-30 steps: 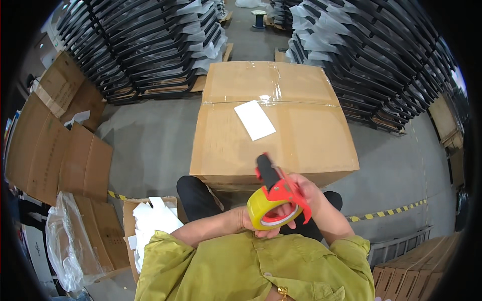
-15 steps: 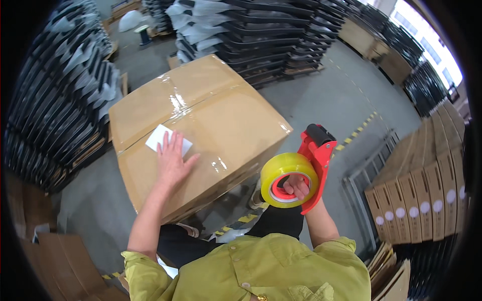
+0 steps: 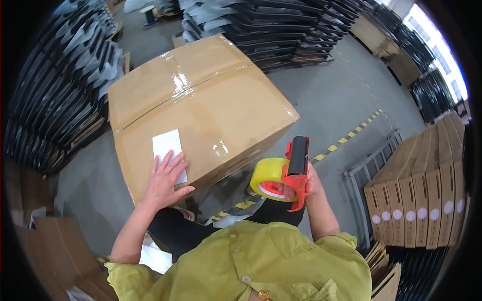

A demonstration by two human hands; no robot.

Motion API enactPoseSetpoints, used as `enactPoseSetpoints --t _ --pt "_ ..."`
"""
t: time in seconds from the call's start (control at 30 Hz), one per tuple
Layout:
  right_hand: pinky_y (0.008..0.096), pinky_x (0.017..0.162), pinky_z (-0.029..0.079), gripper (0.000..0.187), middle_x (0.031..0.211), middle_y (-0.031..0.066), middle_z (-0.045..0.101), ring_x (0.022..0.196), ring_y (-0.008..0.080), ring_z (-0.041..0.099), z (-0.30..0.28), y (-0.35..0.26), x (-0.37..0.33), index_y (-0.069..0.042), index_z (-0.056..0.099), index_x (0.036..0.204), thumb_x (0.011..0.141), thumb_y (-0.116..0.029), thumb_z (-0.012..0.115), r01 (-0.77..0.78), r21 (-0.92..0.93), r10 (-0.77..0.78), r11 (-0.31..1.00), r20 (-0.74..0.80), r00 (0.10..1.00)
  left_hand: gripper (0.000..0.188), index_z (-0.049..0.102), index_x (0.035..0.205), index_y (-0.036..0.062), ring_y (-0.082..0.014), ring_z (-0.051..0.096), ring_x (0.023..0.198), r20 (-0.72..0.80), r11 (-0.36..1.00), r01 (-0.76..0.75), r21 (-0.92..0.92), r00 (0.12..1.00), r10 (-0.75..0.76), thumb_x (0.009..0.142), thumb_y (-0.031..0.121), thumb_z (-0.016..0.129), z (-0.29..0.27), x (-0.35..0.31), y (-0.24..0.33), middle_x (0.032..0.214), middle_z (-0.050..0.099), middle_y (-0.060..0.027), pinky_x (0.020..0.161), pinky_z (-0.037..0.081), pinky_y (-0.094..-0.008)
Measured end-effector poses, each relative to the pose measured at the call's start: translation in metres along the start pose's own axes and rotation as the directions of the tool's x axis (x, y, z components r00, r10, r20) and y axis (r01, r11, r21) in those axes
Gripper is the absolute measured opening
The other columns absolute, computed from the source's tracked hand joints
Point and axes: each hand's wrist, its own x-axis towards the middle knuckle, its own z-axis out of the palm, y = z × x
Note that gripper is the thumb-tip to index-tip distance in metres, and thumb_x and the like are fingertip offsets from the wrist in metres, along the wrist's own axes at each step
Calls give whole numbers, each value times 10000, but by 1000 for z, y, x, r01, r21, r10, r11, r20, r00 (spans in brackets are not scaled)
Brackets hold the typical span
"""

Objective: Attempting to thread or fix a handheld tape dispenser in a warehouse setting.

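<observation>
A large cardboard box stands in front of me, with shiny clear tape along its top seam and a short strip near its close edge. On the near part of its top lies a white sheet of paper. My left hand rests flat over the paper's near end, fingers spread. To the right of the box, my right hand grips a red tape dispenser with a black roller. It carries a wide yellow tape roll; my fingers show partly through the roll's core.
Stacked black frames with white wrapping stand behind the box, and more black frames at left. Flat cartons line up on the right beside a grey metal rack. Yellow-black floor tape runs behind. Open cardboard lies lower left.
My left hand and the paper have shifted toward the box's near edge, the paper turning more upright. The tape dispenser has swung closer to me, its roller now facing up toward the view.
</observation>
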Motion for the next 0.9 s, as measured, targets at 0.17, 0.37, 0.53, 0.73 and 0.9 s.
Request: enactPoseSetpoints --t 0.17,0.37,0.53,0.73,0.9 --pt "371 571 499 785 638 149 616 490 262 608 -9 2 11 -3 406 1247 648 -329 794 27 -256 4 966 117 993 258 604 965 44 -311 601 931 -399 960 -181 -213 913 84 729 110 687 28 -39 51 997 626 -117 805 495 -379" --pt "337 732 508 821 779 135 636 453 279 580 -40 11 8 14 428 1231 608 -348 821 -44 243 4 969 163 987 469 530 1121 41 -329 571 994 422 873 322 -367 894 -152 731 276 644 237 -47 67 1127 571 -165 844 472 -400" --pt "337 710 508 783 774 128 631 467 273 584 -73 20 22 1 439 1218 624 -346 813 6 189 -62 982 292 955 488 598 1011 53 -366 578 987 795 829 408 -382 603 69 698 423 654 309 -59 81 1026 607 -224 804 465 -427" --pt "338 682 508 737 768 119 625 484 265 589 -107 29 71 -16 452 1202 642 -344 803 -44 212 -76 976 525 848 566 607 1048 93 -351 586 976 782 752 383 -536 562 271 634 461 724 349 -67 70 1030 626 -173 819 463 -412" --pt "338 660 508 699 763 112 620 499 259 593 -126 55 70 -29 463 1188 657 -342 795 -99 294 -168 951 755 634 573 599 1046 75 -353 589 963 775 708 449 -545 591 222 630 446 735 337 -81 67 1016 626 -183 811 464 -414"
